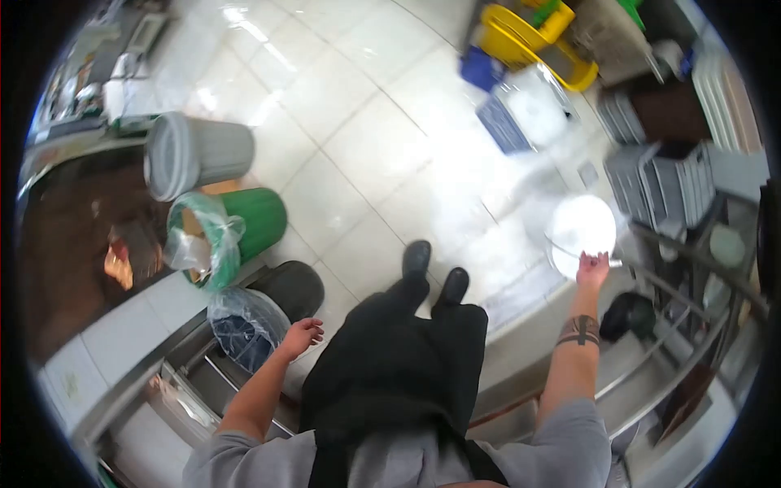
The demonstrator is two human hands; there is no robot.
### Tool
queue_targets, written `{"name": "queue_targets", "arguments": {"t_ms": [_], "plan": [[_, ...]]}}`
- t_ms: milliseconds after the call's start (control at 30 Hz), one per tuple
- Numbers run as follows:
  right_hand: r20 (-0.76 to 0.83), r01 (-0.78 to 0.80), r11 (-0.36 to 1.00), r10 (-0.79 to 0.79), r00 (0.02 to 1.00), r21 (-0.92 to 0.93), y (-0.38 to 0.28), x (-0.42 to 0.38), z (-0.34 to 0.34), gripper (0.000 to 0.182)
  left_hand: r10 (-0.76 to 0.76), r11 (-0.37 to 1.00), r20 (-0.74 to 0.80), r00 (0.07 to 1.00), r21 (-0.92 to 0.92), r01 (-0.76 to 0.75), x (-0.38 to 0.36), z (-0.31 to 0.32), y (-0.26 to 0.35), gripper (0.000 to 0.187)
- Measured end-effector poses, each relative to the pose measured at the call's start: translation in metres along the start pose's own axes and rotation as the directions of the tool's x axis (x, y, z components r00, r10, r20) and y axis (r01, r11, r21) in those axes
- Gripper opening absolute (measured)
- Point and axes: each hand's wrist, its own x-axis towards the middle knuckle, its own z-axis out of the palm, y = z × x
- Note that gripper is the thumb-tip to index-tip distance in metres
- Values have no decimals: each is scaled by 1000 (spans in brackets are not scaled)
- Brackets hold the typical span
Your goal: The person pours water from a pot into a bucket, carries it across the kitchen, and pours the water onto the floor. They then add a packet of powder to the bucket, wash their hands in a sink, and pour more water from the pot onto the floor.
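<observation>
My right hand [593, 267] is closed on the wire handle of a white bucket [587, 224], with the white grip of the handle showing beside my fist. The bucket hangs out to my right, over or on the tiled floor at that side. My left hand [303, 335] is held out low on the other side, its fingers loosely bent and apart, with nothing in them. Nearest to it is a bin lined with a clear bag [248, 325], just to its left, and a dark bin [294, 289] above it.
A green bin [259, 228] with a clear liner and a grey bin [220, 152] stand along the left counter. At upper right are a yellow mop bucket [521, 41], a blue-grey crate [503, 124] and stacked grey tubs [659, 185]. Metal rails [651, 346] run along my right.
</observation>
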Motion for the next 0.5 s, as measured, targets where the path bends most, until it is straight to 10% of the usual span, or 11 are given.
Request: {"name": "queue_targets", "arguments": {"t_ms": [67,100,133,200,267,367,433,467,500], "plan": [[-143,-18,994,3,990,-105,4,10,25,30,-1,995,-43,999,-96,-3,-7,-8,-12,34],[74,248,630,-289,954,-736,10,20,12,30,-15,993,-71,997,-116,7,-11,-11,-25,33],[445,437,-108,-358,821,-893,14,32,-6,39,-29,990,-102,994,-140,15,-18,-15,-38,32],[339,431,272,-326,882,-860,12,9,19,36,-61,987,-177,982,-156,33,-36,-19,-66,30],[14,49,914,-48,999,-403,27,93,-18,20,-114,984,-211,971,-157,81,-57,-13,-119,28],[-53,-229,968,225,973,-104,17,23,17,34,129,989,-117,985,84,-119,-72,-7,-222,25],[-7,-275,952,277,961,-133,29,27,12,31,555,297,317,769,788,-539,-94,-1,-250,24],[16,-281,950,286,958,-136,33,15,22,31,566,303,295,770,794,-527,-104,10,-263,24],[6,-297,940,302,953,-167,36,2,30,29,272,874,21,962,413,-256,-112,22,-274,27]]}}
